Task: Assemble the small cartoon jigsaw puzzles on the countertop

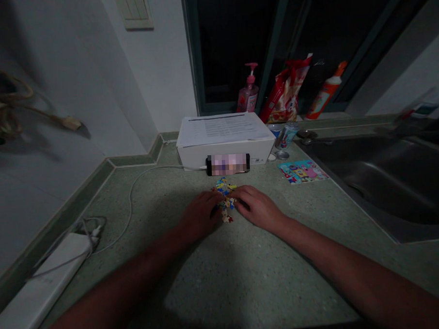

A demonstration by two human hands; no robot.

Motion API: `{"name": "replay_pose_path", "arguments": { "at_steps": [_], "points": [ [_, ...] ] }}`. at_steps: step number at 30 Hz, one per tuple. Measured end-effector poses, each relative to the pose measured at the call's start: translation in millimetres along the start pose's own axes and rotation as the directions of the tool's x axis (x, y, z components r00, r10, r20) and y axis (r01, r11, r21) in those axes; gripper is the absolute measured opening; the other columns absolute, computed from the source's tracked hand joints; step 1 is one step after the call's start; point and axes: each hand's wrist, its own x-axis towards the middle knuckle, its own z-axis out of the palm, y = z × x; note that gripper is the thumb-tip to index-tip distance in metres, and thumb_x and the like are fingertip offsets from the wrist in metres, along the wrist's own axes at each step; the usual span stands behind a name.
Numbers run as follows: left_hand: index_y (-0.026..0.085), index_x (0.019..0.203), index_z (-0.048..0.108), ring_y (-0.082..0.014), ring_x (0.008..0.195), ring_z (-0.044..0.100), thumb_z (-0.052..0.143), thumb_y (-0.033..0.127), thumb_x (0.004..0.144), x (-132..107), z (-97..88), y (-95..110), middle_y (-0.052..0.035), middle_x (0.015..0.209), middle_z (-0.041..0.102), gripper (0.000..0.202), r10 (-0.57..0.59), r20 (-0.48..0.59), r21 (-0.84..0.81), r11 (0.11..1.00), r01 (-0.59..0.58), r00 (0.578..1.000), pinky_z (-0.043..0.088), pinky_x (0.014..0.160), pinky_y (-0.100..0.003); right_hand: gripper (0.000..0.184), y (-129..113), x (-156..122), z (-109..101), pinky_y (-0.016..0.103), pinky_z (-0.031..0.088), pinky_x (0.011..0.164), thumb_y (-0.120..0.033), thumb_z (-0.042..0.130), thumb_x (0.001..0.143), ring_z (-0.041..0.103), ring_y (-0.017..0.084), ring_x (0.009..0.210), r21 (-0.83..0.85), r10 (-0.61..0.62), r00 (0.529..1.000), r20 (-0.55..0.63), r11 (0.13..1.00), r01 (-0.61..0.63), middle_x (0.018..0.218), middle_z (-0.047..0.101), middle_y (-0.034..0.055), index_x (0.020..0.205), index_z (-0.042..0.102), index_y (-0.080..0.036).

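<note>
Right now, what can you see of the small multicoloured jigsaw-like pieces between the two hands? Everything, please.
The small multicoloured jigsaw-like pieces look thin, with lobed outlines, in blue, yellow, cream and red; the material is unclear. They lie loosely clustered on the speckled grey-green countertop, just in front of the black-edged phone with a blurred screen. The bare left hand and bare right hand flank them, fingers at the cluster, partly hiding it. Exact finger contact and any joins are too small to tell.

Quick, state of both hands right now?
Left hand: partly curled beside the jigsaw pieces; grip cannot be told.
Right hand: partly curled at the same pieces; grip cannot be told.
</note>
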Motion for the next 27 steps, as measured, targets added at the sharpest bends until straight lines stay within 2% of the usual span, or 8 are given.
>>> {"name": "replay_pose_path", "arguments": {
  "at_steps": [2, 6, 8, 15, 19, 23, 27],
  "points": [
    [0.029, 0.138, 0.067, -0.0336, 0.134, 0.067, 0.065, 0.016, 0.1, -0.3, -1.6, 1.3, -0.0095, 0.143, 0.072, 0.04, -0.03, -0.016, 0.035, 0.999, 0.031, 0.999, 0.055, 0.12, -0.061, 0.033, 0.4, -0.4, -0.5, 0.046, 0.06, 0.107, -0.016, 0.061, 0.102, 0.074, 0.03, 0.122, 0.008, 0.003, 1.0, -0.006, 1.0, -0.003, 0.128, 0.077, 0.0112, 0.131, 0.071, -0.026],
    [0.027, 0.143, 0.065, -0.0373, 0.135, 0.066, 0.075, 0.025, 0.096, 0.1, -4.1, 4.2, -0.0126, 0.146, 0.07, 0.048, -0.066, -0.049, 0.083, 0.994, 0.07, 0.997, 0.053, 0.12, -0.063, 0.047, 4.1, -1.2, 2.1, 0.058, 0.057, 0.113, -0.022, 0.073, 0.096, 0.071, 0.035, 0.13, -0.011, -0.012, 1.0, 0.012, 1.0, 0.012, 0.14, 0.074, 0.0148, 0.141, 0.065, -0.025],
    [0.027, 0.143, 0.064, -0.0366, 0.134, 0.067, 0.074, 0.026, 0.096, 1.1, -4.8, 5.8, -0.0127, 0.144, 0.071, 0.048, -0.075, -0.035, 0.089, 0.993, 0.078, 0.997, 0.053, 0.12, -0.062, 0.047, 5.4, -1.0, 4.3, 0.06, 0.056, 0.113, -0.023, 0.073, 0.096, 0.07, 0.035, 0.131, -0.022, -0.018, 0.999, 0.031, 1.0, 0.018, 0.141, 0.073, 0.0163, 0.141, 0.064, -0.023],
    [0.021, 0.139, 0.069, -0.0334, 0.132, 0.069, 0.066, 0.016, 0.099, 4.5, -5.2, 7.5, -0.0117, 0.141, 0.075, 0.04, -0.042, 0.03, 0.048, 0.998, 0.041, 0.999, 0.056, 0.118, -0.056, 0.033, 3.2, 0.4, 6.7, 0.054, 0.059, 0.108, -0.015, 0.067, 0.1, 0.072, 0.033, 0.123, -0.013, -0.002, 0.998, 0.063, 1.0, 0.003, 0.13, 0.078, 0.0157, 0.132, 0.071, -0.019],
    [0.025, 0.141, 0.067, -0.0314, 0.135, 0.068, 0.062, 0.01, 0.097, 3.4, -5.0, 4.5, -0.0088, 0.143, 0.074, 0.047, -0.034, 0.044, -0.031, 0.999, 0.035, 0.998, 0.056, 0.12, -0.055, 0.033, 4.7, -0.1, 6.8, 0.055, 0.061, 0.106, -0.013, 0.065, 0.099, 0.073, 0.033, 0.122, 0.017, -0.006, 0.999, 0.048, 1.0, 0.006, 0.128, 0.078, 0.0131, 0.13, 0.073, -0.023],
    [0.029, 0.147, 0.064, -0.0313, 0.14, 0.065, 0.061, 0.009, 0.097, 1.9, -6.7, 2.1, -0.0082, 0.149, 0.07, 0.053, 0.005, 0.061, -0.104, 0.995, 0.001, 0.998, 0.055, 0.122, -0.058, 0.035, 9.0, -0.1, 8.7, 0.05, 0.062, 0.106, -0.014, 0.063, 0.099, 0.075, 0.031, 0.121, 0.069, -0.005, 1.0, 0.019, 0.998, 0.004, 0.126, 0.079, 0.0073, 0.128, 0.074, -0.032],
    [0.031, 0.146, 0.063, -0.0307, 0.139, 0.065, 0.059, 0.011, 0.098, 0.6, -9.6, 1.8, -0.0077, 0.149, 0.07, 0.053, 0.019, 0.043, -0.127, 0.992, -0.014, 0.999, 0.055, 0.12, -0.058, 0.033, 10.8, -0.2, 8.6, 0.051, 0.062, 0.106, -0.017, 0.061, 0.1, 0.074, 0.03, 0.121, 0.081, -0.028, 0.999, -0.016, 0.996, 0.029, 0.126, 0.078, 0.0082, 0.129, 0.071, -0.03]
  ]
}}
